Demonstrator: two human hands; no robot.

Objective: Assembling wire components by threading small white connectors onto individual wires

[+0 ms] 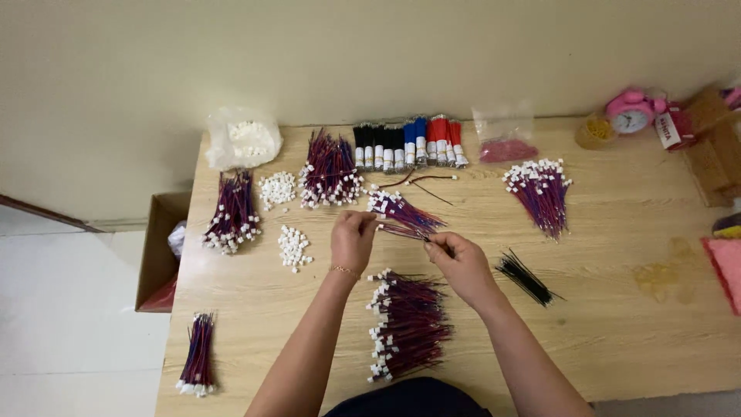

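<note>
Near the table's (pixel 617 324) middle, I pinch one lead (pixel 401 229) between both hands, left hand (pixel 353 241) closed on its white plug end, right hand (pixel 461 265) gripping the wire tail, its length running left-right between them.

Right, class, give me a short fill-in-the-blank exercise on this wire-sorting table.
1. Both hands, left hand and right hand, hold one small wire bundle above the ____.
2. The pink alarm clock stands at the table's far ____ corner.
3. The cardboard box sits on the ____.

Missing words: table; right; floor
</note>
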